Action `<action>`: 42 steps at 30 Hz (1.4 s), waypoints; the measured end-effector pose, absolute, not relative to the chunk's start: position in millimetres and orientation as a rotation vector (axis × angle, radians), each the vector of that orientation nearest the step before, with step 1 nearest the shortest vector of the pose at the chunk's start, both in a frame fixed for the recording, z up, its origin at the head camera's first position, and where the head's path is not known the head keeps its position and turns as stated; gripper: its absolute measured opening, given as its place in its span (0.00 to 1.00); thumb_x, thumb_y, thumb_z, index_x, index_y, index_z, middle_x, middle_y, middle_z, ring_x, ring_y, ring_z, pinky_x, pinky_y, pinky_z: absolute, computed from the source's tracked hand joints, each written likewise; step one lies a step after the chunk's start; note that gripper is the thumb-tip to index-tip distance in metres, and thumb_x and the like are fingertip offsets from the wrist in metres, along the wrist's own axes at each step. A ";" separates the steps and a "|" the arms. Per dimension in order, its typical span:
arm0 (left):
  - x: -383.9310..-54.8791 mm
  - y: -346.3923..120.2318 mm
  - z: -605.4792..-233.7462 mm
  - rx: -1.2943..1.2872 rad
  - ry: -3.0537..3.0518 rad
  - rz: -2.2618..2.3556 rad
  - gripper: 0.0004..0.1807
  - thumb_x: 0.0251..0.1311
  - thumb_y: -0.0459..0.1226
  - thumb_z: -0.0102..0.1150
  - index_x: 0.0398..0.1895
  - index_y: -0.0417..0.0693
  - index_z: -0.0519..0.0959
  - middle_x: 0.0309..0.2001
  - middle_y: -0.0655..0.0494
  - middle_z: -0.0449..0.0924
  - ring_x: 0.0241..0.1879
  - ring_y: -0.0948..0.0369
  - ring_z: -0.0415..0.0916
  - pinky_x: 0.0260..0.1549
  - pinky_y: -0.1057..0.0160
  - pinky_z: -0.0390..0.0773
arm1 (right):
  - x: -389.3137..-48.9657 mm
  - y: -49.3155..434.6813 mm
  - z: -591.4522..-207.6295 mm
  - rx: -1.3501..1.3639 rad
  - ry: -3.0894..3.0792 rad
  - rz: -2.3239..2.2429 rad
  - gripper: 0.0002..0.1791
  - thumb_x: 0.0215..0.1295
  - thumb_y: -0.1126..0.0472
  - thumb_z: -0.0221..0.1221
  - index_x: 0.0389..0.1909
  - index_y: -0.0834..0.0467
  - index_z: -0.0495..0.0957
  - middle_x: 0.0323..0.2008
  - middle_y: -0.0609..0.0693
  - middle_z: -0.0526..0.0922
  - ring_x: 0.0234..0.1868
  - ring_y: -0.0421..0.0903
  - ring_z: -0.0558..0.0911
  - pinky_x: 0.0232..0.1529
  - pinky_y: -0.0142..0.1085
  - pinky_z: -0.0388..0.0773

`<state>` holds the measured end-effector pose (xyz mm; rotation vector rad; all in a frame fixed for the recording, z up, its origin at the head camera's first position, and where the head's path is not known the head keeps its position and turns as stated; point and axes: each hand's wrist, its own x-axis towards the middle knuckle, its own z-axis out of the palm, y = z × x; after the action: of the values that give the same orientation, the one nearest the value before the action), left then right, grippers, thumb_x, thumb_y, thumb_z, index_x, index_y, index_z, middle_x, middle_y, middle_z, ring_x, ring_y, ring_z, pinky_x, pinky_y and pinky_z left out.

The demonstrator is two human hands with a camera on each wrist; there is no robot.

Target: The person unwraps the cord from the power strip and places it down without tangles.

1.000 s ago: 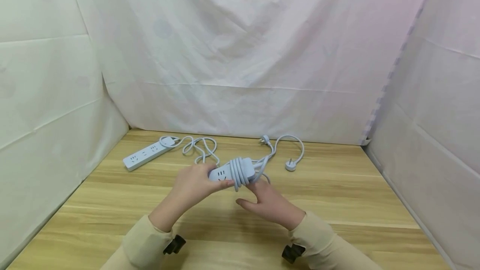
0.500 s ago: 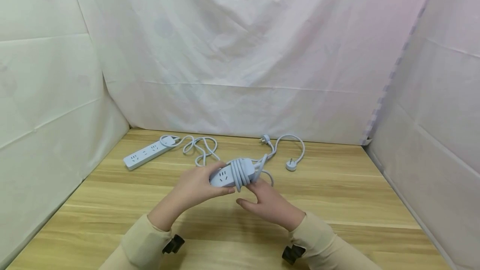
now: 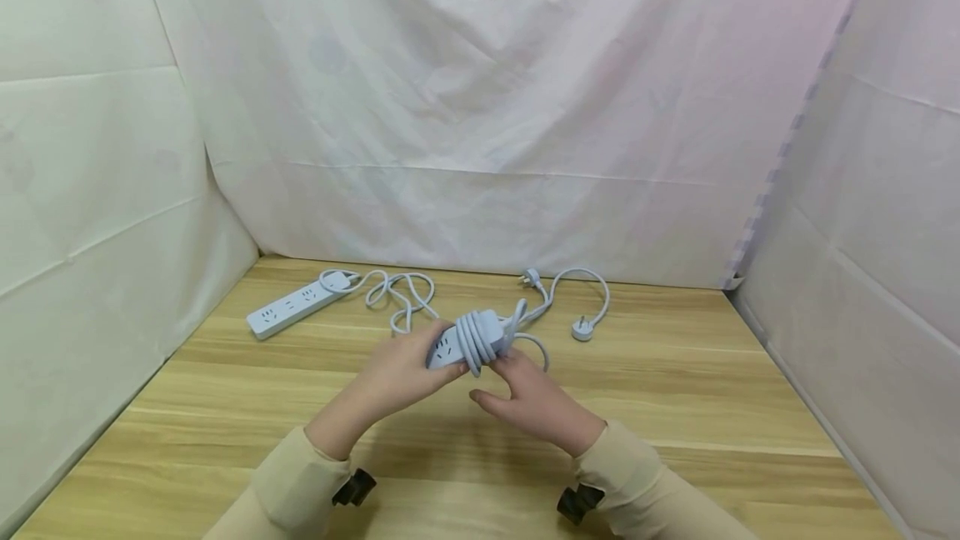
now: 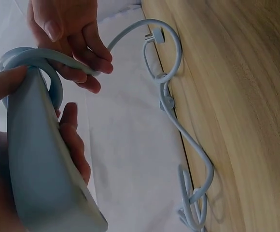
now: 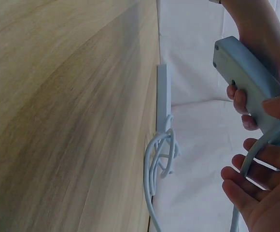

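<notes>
My left hand (image 3: pixel 405 363) grips a white power strip (image 3: pixel 447 347), holding it above the table. Several turns of its grey-white cable (image 3: pixel 476 338) are wound around the end nearer my right hand. The left wrist view shows the strip's smooth underside (image 4: pixel 43 159). My right hand (image 3: pixel 536 398) is just right of the wound end, with the cable (image 5: pixel 256 152) running across its curled fingers and passing between them. Its thumb stands apart from the cable in the head view. A second power strip (image 3: pixel 296 307) lies at the table's back left, its loose cable (image 3: pixel 382 283) beside it.
Two plugs lie at the back right: one plug (image 3: pixel 531 277) near the curtain, another plug (image 3: pixel 582 329) farther right on a curved cable (image 3: pixel 581 272). White cloth (image 3: pixel 480 107) encloses the wooden table (image 3: pixel 712 407) at the back and both sides.
The held power strip has tilted and shifted slightly right, its wound end a little higher. A cable loop now stands up beside that end. The second strip and the plugs have stayed put.
</notes>
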<state>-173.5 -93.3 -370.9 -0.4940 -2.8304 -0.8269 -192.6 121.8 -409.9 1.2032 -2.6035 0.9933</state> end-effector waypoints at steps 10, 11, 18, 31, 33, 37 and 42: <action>-181.1 -95.5 -372.5 -0.358 -2.827 -0.825 0.31 0.57 0.58 0.63 0.56 0.48 0.75 0.30 0.61 0.76 0.24 0.62 0.70 0.22 0.60 0.69 | -195.0 119.9 -412.4 1.230 -2.561 0.963 0.17 0.66 0.57 0.61 0.54 0.55 0.75 0.57 0.50 0.76 0.57 0.47 0.74 0.56 0.46 0.72; -181.6 -96.0 -372.7 -0.348 -2.826 -0.816 0.31 0.56 0.58 0.64 0.55 0.49 0.75 0.29 0.61 0.75 0.24 0.62 0.70 0.22 0.60 0.69 | -194.8 120.1 -412.2 1.238 -2.554 0.956 0.16 0.66 0.58 0.61 0.53 0.55 0.75 0.55 0.48 0.76 0.55 0.46 0.75 0.55 0.46 0.72; -184.4 -99.7 -376.3 -0.314 -2.836 -0.695 0.34 0.50 0.61 0.68 0.52 0.49 0.75 0.27 0.62 0.74 0.23 0.64 0.69 0.20 0.62 0.67 | -188.4 124.0 -407.1 1.252 -2.583 0.913 0.17 0.67 0.56 0.60 0.55 0.54 0.76 0.51 0.43 0.77 0.49 0.42 0.76 0.50 0.40 0.74; -185.7 -105.7 -384.3 -0.307 -2.899 -0.434 0.33 0.48 0.73 0.55 0.28 0.53 0.75 0.17 0.61 0.68 0.16 0.62 0.64 0.15 0.63 0.63 | -187.5 139.8 -395.7 1.242 -2.431 0.876 0.16 0.70 0.59 0.58 0.54 0.60 0.80 0.46 0.48 0.79 0.46 0.44 0.77 0.45 0.40 0.76; -185.6 -105.9 -385.3 -0.298 -2.910 -0.416 0.34 0.47 0.74 0.53 0.25 0.54 0.73 0.17 0.61 0.68 0.16 0.62 0.64 0.15 0.63 0.63 | -190.2 141.6 -395.2 1.245 -2.373 0.868 0.13 0.69 0.60 0.59 0.51 0.60 0.82 0.45 0.47 0.79 0.44 0.42 0.76 0.42 0.38 0.75; -184.6 -106.3 -387.0 -0.308 -2.926 -0.405 0.33 0.46 0.75 0.52 0.21 0.56 0.71 0.16 0.62 0.68 0.16 0.62 0.64 0.15 0.62 0.62 | -194.5 144.8 -394.7 1.252 -2.241 0.838 0.09 0.65 0.64 0.62 0.45 0.59 0.84 0.41 0.46 0.79 0.40 0.41 0.75 0.38 0.35 0.73; -181.3 -107.6 -387.8 -0.364 -2.933 -0.319 0.34 0.46 0.76 0.50 0.22 0.57 0.69 0.16 0.62 0.66 0.15 0.63 0.62 0.16 0.62 0.61 | -197.5 148.5 -392.7 1.266 -2.106 0.799 0.09 0.59 0.68 0.66 0.42 0.60 0.85 0.38 0.47 0.79 0.37 0.42 0.75 0.36 0.36 0.72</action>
<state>-181.3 -107.6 -387.8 -0.3645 -2.9329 -0.3190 -197.5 148.5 -392.7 1.2661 -2.1060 0.7994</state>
